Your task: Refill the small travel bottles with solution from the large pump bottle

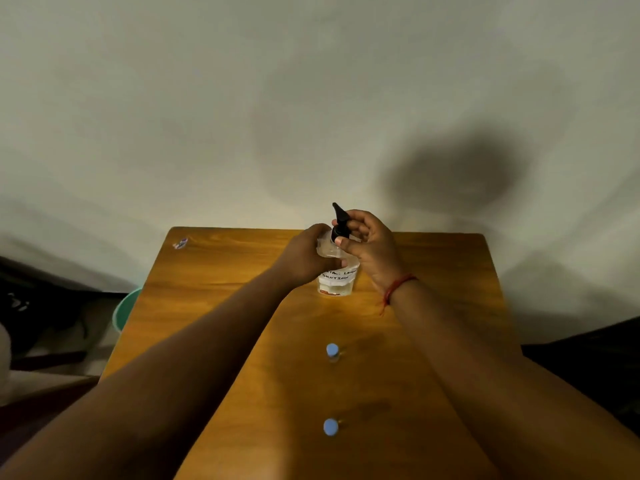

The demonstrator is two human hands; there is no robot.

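Pump bottle (pixel 336 271) between both hands' grip.

Table (pixel 214 296): orange-brown, wood-grain pattern. Pump bottle (pixel 336 271): clear body, black pump head (pixel 340 221), white label (pixel 338 276) with black handwritten lettering, reddish band near base. 2 small travel bottles, each with light blue cap: 1 mid-table (pixel 332 351), 1 near front edge (pixel 330 427). Red thread (pixel 398 285) at right wrist. Sticker (pixel 180 243) at far left corner: white-purple. Teal bucket (pixel 126 308) off left edge. Wall (pixel 207 98): off-white, grey shadows.

Both hands (pixel 308 258) on pump bottle (pixel 336 271)
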